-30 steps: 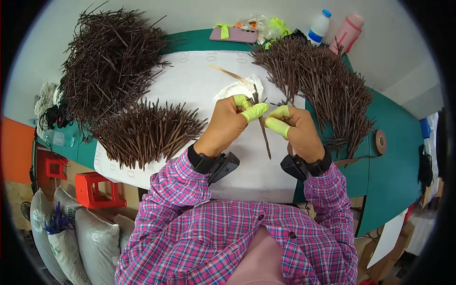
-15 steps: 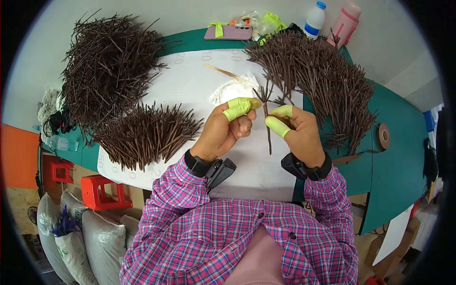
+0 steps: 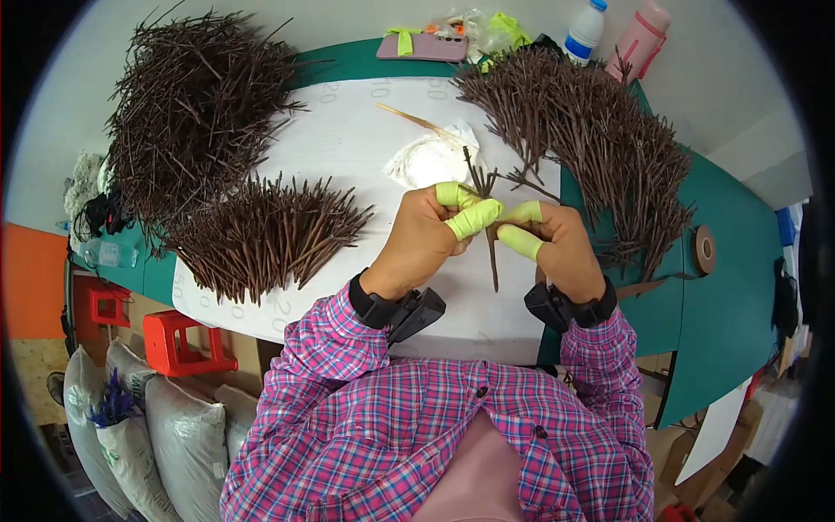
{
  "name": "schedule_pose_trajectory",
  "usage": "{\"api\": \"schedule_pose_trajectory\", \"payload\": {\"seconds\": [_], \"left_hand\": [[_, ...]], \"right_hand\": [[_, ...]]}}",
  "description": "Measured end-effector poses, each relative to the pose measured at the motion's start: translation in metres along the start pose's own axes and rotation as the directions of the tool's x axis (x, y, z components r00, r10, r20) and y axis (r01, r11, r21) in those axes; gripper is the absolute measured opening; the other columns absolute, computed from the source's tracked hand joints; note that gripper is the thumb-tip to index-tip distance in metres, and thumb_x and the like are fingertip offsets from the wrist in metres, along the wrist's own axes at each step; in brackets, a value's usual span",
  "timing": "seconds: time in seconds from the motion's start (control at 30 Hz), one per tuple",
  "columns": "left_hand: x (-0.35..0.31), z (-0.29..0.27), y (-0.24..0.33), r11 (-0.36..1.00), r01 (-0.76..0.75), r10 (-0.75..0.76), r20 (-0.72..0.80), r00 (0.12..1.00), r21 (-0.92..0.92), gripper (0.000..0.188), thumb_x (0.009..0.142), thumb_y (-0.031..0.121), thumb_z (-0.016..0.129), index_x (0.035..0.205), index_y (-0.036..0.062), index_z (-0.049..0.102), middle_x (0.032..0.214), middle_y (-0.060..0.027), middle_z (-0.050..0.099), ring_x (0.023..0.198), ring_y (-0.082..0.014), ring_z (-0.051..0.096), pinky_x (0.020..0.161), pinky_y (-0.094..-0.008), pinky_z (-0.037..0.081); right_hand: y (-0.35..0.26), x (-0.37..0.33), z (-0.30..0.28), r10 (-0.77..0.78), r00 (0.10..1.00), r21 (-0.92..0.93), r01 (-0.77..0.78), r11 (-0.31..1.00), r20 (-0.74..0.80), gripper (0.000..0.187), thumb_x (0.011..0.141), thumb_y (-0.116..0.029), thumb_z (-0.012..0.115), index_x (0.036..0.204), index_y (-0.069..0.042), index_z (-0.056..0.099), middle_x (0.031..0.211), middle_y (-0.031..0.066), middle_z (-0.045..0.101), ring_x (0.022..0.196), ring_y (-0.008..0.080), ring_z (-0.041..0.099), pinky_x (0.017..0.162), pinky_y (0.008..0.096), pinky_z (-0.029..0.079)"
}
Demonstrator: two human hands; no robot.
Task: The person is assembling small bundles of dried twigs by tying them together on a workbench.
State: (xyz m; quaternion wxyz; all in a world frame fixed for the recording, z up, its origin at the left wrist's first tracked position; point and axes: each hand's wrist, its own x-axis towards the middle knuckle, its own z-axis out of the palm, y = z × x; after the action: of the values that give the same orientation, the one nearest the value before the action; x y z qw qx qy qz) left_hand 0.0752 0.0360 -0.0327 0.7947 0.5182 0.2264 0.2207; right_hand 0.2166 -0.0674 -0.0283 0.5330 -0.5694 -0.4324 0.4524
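Between my hands hangs a brown branched twig [image 3: 494, 270], its fork of small branches pointing away from me and its single stem toward me. My left hand [image 3: 417, 235] pinches it just below the fork, thumb and index finger in yellow-green wraps. From the right, the wrapped thumb and finger of my right hand [image 3: 565, 248] close on the stem, where the exact contact is partly hidden. Just beyond my hands lie a white crumpled cloth or tissue [image 3: 422, 165] with powdery-looking white on it, a thin pale stick [image 3: 416, 118] and a loose twig [image 3: 532, 184].
A tangled twig heap [image 3: 200, 113] and a neater row of stems [image 3: 265, 239] are at the left. Bundled branched twigs [image 3: 600, 139] fill the right side. A brown tape roll [image 3: 704, 250] rests on the green table [image 3: 731, 304]. Phone [image 3: 422, 48] and bottles stand or lie behind.
My left thumb and fingers have closed onto the twig below its fork; before, they were beside it. My right hand has shifted slightly right and down, still at the stem.
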Motion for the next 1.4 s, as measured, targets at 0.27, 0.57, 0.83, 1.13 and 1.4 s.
{"api": "schedule_pose_trajectory", "payload": {"seconds": [0.27, 0.57, 0.83, 1.13, 1.4], "left_hand": [[0.008, -0.007, -0.010, 0.928, 0.128, -0.065, 0.187, 0.980, -0.350, 0.014, 0.083, 0.014, 0.056, 0.090, 0.0019, 0.056, 0.068, 0.0002, 0.050, 0.051, -0.0030, 0.038, 0.043, -0.0170, 0.027], [0.008, 0.002, -0.018, 0.981, 0.037, -0.041, -0.022, 0.999, -0.191, 0.011, 0.080, 0.011, 0.060, 0.085, 0.0030, 0.056, 0.066, 0.0028, 0.048, 0.050, -0.0023, 0.035, 0.042, -0.0170, 0.024], [0.013, -0.006, -0.020, 0.995, 0.041, -0.052, -0.123, 0.991, -0.095, 0.010, 0.077, 0.010, 0.063, 0.072, 0.0061, 0.055, 0.061, 0.0040, 0.047, 0.047, -0.0032, 0.034, 0.041, -0.0173, 0.025], [0.011, -0.012, -0.017, 0.987, 0.088, -0.093, -0.032, 0.995, -0.133, 0.011, 0.081, 0.012, 0.059, 0.080, 0.0019, 0.058, 0.061, 0.0036, 0.046, 0.047, -0.0031, 0.034, 0.042, -0.0169, 0.026], [0.009, -0.016, -0.017, 0.940, 0.167, -0.122, 0.163, 0.979, -0.299, 0.022, 0.084, 0.016, 0.053, 0.097, -0.0023, 0.056, 0.061, 0.0031, 0.043, 0.047, -0.0034, 0.033, 0.044, -0.0165, 0.026]], "right_hand": [[-0.002, 0.002, 0.001, 0.076, 0.997, 0.004, -0.075, 0.997, -0.034, 0.013, 0.078, -0.001, 0.056, 0.090, 0.003, 0.057, 0.081, 0.0032, 0.060, 0.072, 0.0062, 0.053, 0.063, 0.0191, 0.042], [0.020, 0.005, 0.003, -0.061, 0.992, -0.086, 0.052, 0.995, -0.112, 0.014, 0.078, 0.001, 0.055, 0.092, 0.003, 0.057, 0.080, 0.0025, 0.059, 0.071, 0.0059, 0.054, 0.063, 0.0183, 0.042], [-0.006, 0.005, 0.004, 0.152, 0.986, 0.022, -0.151, 0.988, -0.066, 0.015, 0.078, -0.003, 0.057, 0.092, 0.002, 0.058, 0.082, 0.0055, 0.062, 0.071, 0.0059, 0.053, 0.061, 0.0171, 0.041], [0.010, 0.008, 0.003, 0.103, 0.992, 0.026, -0.101, 0.995, -0.076, 0.012, 0.078, -0.006, 0.059, 0.086, 0.003, 0.060, 0.075, 0.0002, 0.059, 0.066, 0.0037, 0.049, 0.058, 0.0179, 0.039], [0.000, 0.005, 0.006, 0.206, 0.975, -0.088, -0.213, 0.973, -0.084, 0.013, 0.078, -0.004, 0.058, 0.089, 0.002, 0.059, 0.072, 0.0012, 0.058, 0.065, 0.0044, 0.050, 0.056, 0.0172, 0.038]]}}
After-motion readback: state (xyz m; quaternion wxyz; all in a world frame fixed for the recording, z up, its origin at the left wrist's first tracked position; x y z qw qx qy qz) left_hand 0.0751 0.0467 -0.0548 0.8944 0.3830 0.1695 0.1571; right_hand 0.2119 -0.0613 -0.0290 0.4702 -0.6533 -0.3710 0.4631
